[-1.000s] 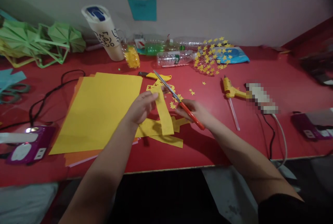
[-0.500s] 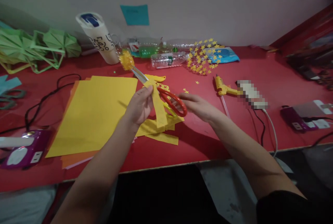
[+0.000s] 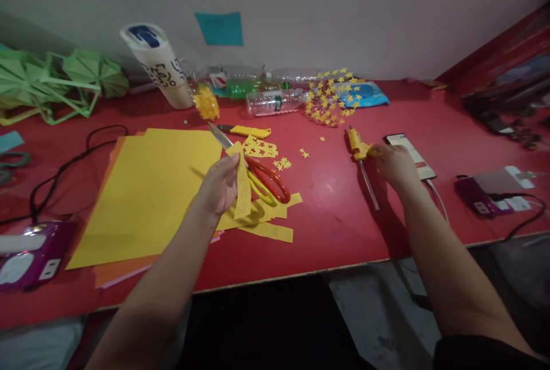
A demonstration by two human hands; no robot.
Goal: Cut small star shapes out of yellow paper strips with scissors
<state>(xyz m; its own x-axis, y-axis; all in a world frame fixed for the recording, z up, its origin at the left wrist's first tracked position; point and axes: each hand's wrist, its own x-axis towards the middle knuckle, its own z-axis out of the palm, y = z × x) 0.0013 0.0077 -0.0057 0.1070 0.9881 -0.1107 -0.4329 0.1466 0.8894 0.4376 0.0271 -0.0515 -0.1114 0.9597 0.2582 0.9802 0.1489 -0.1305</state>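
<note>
Pinched in my left hand (image 3: 221, 184) is a yellow paper strip (image 3: 243, 192) with faint outlines on it. Red-and-yellow scissors (image 3: 275, 180) lie behind the strip, their blades pointing up-left. My right hand (image 3: 397, 166) has its fingers closed at the handle of the yellow glue gun (image 3: 357, 145), whose clear glue stick (image 3: 370, 184) points toward the front edge. Small yellow stars (image 3: 282, 164) and a star-punched yellow scrap (image 3: 260, 146) lie beyond the scissors. Cut yellow strips (image 3: 268, 231) lie under and in front of the left hand.
Yellow sheets (image 3: 146, 192) cover the left of the red table (image 3: 326, 232). At the back stand a white tumbler (image 3: 161, 66), plastic bottles (image 3: 275, 102) and a star-covered clear piece (image 3: 330, 98). A phone (image 3: 412, 155) and purple power strip (image 3: 476, 195) are at right.
My right hand has moved right, from beside the scissor handles to the glue gun's handle. The left hand and paper strip have shifted slightly left and down.
</note>
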